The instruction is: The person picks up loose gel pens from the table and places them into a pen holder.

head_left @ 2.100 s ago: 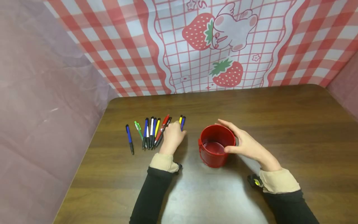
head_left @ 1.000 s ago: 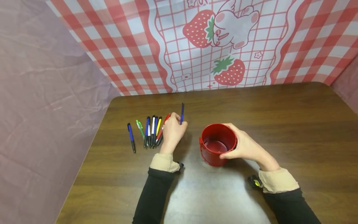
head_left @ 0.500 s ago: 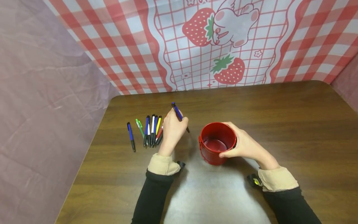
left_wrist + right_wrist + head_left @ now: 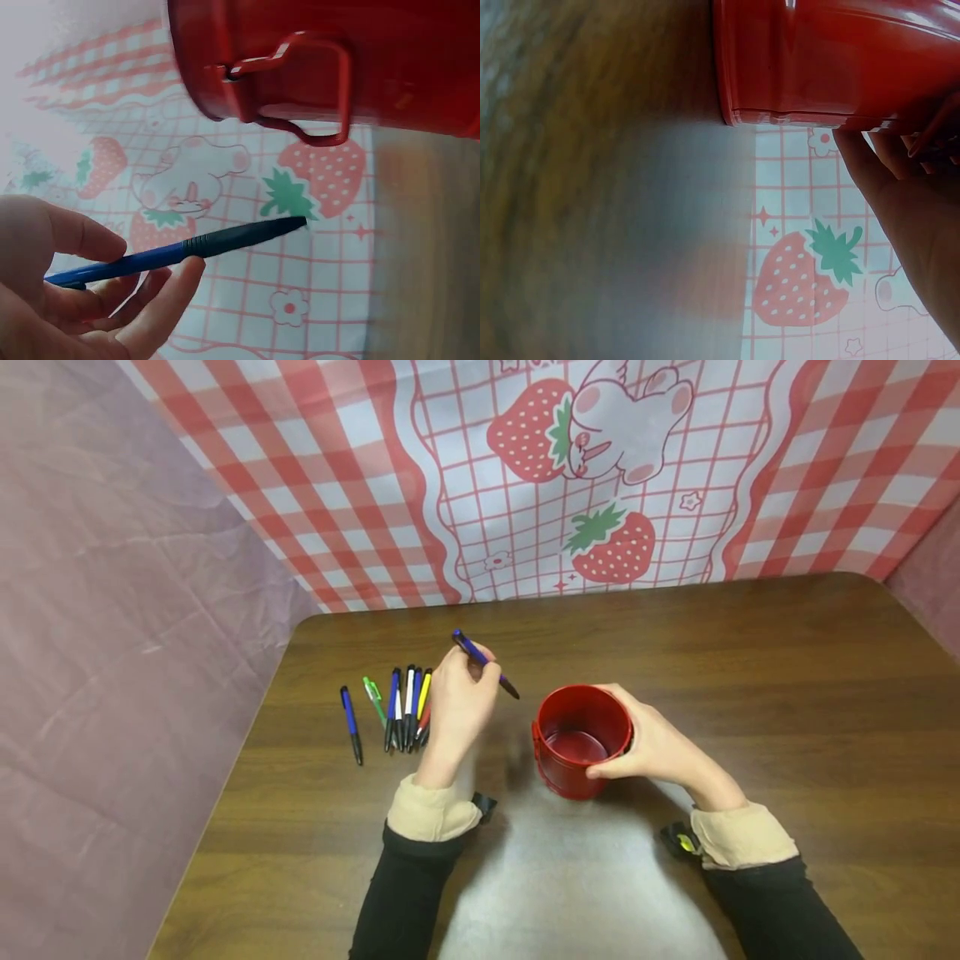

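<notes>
My left hand (image 4: 459, 702) pinches a blue pen (image 4: 471, 651) between thumb and fingers, above the table to the left of a red metal bucket. The pen's black tip (image 4: 281, 226) points right, towards the bucket, in both the head and left wrist views. My right hand (image 4: 663, 756) grips the bucket (image 4: 561, 777) from its right side, thumb at the near rim and fingers round the far side. The bucket stands upright, and only its bare floor shows inside. Its wire handle (image 4: 345, 90) hangs on the side facing my left hand.
Left of my left hand lie several pens: a white pen (image 4: 409, 702), a yellow pen (image 4: 425, 689), a partly hidden red pen (image 4: 425, 718) and a green pen (image 4: 373, 690). Another blue pen (image 4: 350, 718) lies apart. A checked strawberry cloth (image 4: 525, 527) hangs behind the table (image 4: 787, 693).
My left hand has picked up the blue pen, lifted it and turned its tip towards the bucket. My right hand has closed more firmly round the bucket, which stays in place.
</notes>
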Motion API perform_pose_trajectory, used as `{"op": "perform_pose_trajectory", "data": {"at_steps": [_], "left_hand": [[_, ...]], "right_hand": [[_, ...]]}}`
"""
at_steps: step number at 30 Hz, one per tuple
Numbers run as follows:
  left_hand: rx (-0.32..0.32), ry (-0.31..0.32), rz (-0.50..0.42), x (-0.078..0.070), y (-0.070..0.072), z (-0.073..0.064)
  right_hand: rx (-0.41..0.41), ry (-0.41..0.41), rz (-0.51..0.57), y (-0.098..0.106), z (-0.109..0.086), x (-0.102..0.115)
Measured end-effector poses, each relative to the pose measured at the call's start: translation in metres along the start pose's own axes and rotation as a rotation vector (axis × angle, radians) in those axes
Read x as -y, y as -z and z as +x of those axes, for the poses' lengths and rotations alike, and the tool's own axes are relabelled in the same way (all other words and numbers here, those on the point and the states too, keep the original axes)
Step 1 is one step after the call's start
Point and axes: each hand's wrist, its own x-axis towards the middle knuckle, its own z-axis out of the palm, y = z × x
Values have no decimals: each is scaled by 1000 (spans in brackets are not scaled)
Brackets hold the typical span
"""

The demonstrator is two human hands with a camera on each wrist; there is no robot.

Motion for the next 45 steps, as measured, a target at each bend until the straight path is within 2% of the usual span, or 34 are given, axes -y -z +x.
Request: {"op": "perform_pose_trajectory", "data": {"at_steps": [7,13,18,23,27,31,36,41,45], "left_hand": [[23,-7,-110,-8,11,-3],[85,-7,-276,-15,14,-8],[129,-19,-364,-21,18,-13],[176,-77,-439,-27,20,-17],[216,-133,-482,-30,21,-20],[255,-162,-525,-31,19,-21],[319,-205,-542,-32,17,-22],[350,-244,-438,-32,16,-23],[362,-265,-358,-31,15,-23]], "right_hand": [[0,-3,-5,0,0,5],[1,-6,-21,2,0,27],[-1,-3,-34,3,1,34],[-4,9,-32,3,1,29],[-3,8,-22,2,0,14],[-1,9,-12,2,0,4],[-2,15,-11,2,0,-4],[-4,9,-26,2,0,-1],[-8,20,-43,2,0,13]]}}
